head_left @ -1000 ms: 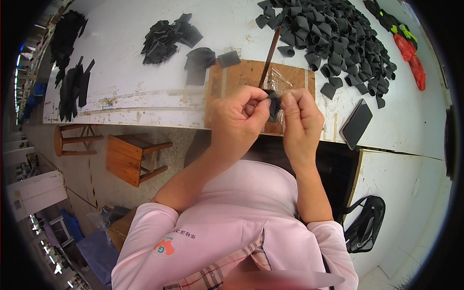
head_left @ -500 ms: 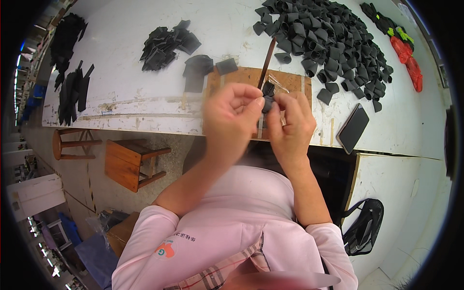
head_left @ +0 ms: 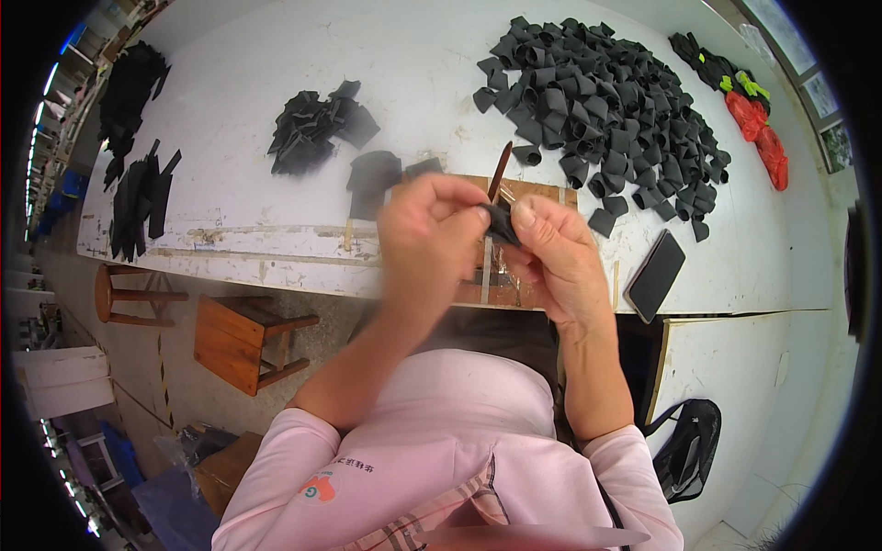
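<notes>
My left hand, slightly blurred, pinches the left end of a small black fabric piece. On its other side my right hand grips the same piece between thumb and fingers. A dark brown pointed stick rises just beyond the fingertips; its lower end is hidden by the fingers and the fabric, so what holds it is unclear. Under both hands lies a brown board with tape strips across it. Flat black pieces rest on the table just beyond my left hand.
A big heap of black fabric loops covers the far right. Flat black pieces are piled left of centre, black strips at far left. A phone lies at the right front edge. Wooden stools stand on the floor at left.
The view has tilted, so the table sits lower in the picture. My right hand has turned, its thumb now on top of the black piece; less of the stick shows above my fingers.
</notes>
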Motion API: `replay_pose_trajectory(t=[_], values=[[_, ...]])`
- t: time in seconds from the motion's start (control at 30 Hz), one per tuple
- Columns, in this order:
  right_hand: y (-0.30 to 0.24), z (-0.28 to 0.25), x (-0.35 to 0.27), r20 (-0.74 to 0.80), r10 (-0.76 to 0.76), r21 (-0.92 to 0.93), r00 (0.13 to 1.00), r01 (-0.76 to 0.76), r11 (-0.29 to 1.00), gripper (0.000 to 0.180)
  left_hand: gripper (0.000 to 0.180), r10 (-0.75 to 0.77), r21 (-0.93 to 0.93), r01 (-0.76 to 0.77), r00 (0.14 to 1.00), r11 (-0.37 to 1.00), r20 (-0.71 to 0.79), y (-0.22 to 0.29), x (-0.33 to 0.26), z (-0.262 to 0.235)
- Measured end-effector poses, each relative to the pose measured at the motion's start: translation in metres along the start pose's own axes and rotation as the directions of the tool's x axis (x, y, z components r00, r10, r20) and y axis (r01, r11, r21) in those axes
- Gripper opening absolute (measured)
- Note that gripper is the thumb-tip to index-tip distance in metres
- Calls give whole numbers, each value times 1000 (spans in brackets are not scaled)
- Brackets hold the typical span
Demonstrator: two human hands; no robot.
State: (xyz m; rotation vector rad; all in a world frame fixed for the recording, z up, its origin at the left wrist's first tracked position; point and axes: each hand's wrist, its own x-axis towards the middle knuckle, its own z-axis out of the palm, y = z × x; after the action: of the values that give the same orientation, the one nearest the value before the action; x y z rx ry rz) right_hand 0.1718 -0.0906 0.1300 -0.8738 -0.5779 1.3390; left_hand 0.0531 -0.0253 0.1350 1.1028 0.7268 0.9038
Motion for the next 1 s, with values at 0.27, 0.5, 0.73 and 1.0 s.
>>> replay_pose_trajectory(t=[0.27,0.5,0.73,1.0], values=[[-21,-5,48,163,-69,-221,984,104,970,25,15,-152,-685,635,763,357,628,3,48,-24],[-31,-2,54,201,-54,-146,978,84,986,26,13,-163,-692,659,748,294,643,12,44,-20],[-20,-14,51,214,-28,-340,976,101,935,32,17,-193,-632,476,864,612,465,-6,36,-27],[-26,7,23,144,-602,-850,785,410,332,30,38,487,136,-520,847,843,214,14,40,-9]])
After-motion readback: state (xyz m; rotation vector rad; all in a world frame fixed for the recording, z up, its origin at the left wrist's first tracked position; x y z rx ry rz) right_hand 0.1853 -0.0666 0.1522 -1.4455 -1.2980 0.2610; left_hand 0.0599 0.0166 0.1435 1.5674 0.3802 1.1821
